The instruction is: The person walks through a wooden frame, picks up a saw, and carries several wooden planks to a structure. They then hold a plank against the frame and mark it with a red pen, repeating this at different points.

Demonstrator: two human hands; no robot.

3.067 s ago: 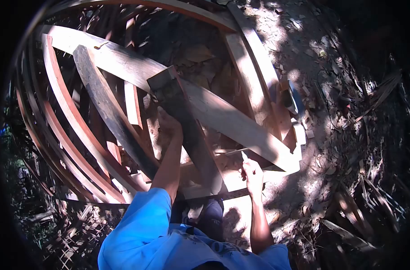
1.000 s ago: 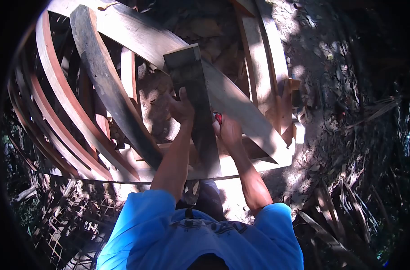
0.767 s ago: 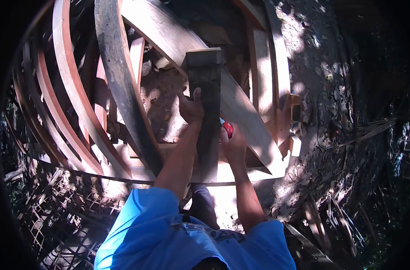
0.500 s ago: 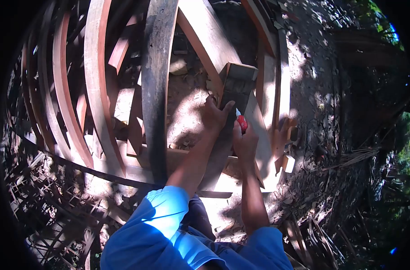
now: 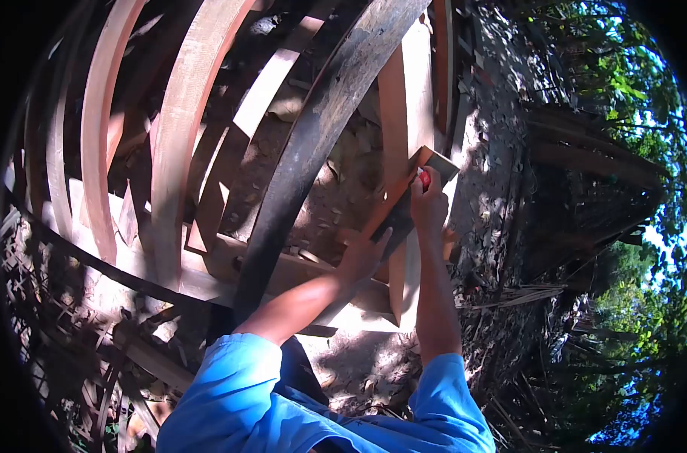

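Note:
A short dark wooden plank [image 5: 404,215] lies slantwise in front of me, with an upright end piece [image 5: 439,161] at its far end. My left hand [image 5: 361,257] grips the plank's left edge, thumb over the top face and fingers on the side. In my right hand [image 5: 429,208] is a small red tube [image 5: 424,179], held close to the inner side of the end piece. The fist covers most of the tube, and whether its tip touches the wood cannot be made out.
Curved wooden ribs [image 5: 185,128] stand in a row on the left. A dark weathered rib [image 5: 309,151] crosses beside my left arm. A pale beam [image 5: 417,90] rises behind the plank. Dry leaves and palm debris [image 5: 509,294] cover the ground to the right.
My right hand has moved up the plank with the red tube to the end piece. My left hand keeps its hold on the edge. The view has turned, so the ribs appear tilted.

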